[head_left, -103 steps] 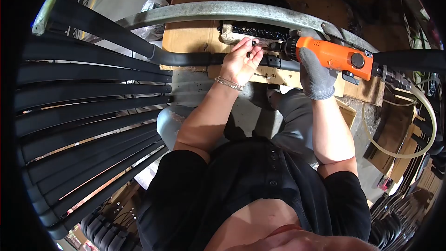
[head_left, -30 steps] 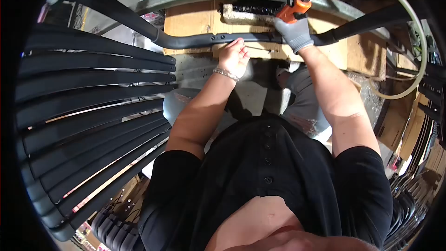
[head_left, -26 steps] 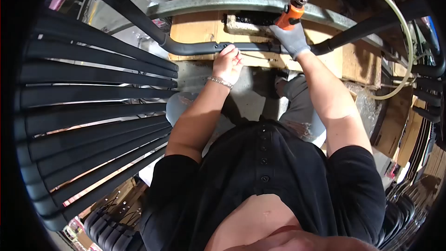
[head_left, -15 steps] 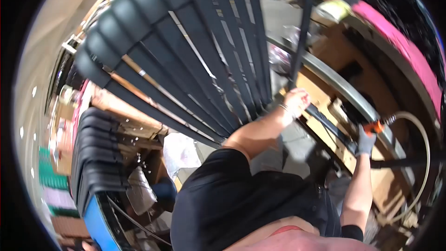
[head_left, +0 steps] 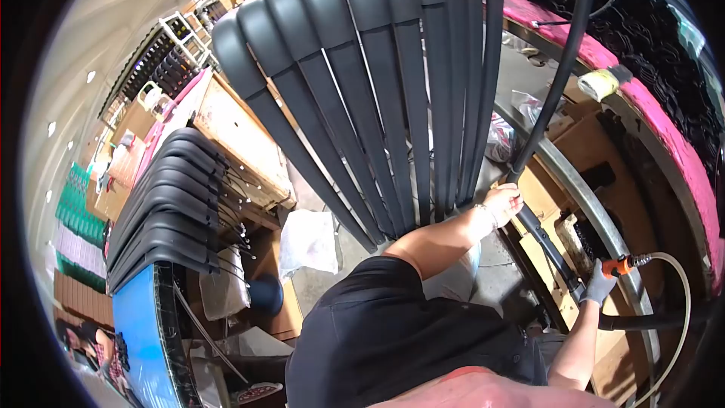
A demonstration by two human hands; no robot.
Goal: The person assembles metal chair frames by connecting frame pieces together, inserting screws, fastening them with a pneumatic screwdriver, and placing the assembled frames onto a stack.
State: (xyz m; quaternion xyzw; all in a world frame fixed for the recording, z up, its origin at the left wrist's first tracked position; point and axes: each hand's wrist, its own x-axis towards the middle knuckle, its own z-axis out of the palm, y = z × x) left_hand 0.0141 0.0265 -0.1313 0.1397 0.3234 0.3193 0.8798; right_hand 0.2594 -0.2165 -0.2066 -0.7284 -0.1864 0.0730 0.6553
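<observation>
My bare left hand is closed around a long black tube, at the spot where its thick upper length meets a thinner lower section. That lower section slants down to the right, towards my right hand, which wears a grey glove. In the gloved hand is an orange air tool with a pale hose coupled to its end. The tool's tip is hidden behind my fingers, close to the tube's lower end.
Several black padded bars stand fanned out ahead. More curved black pieces hang over a blue-covered stand at left. A curved metal rail and a pink-edged bench with black parts lie at right. Two people are farther off.
The view has swung, so the fanned bars sit further right and the picture is sharper. Both hands keep their places by the tube, lower in the view.
</observation>
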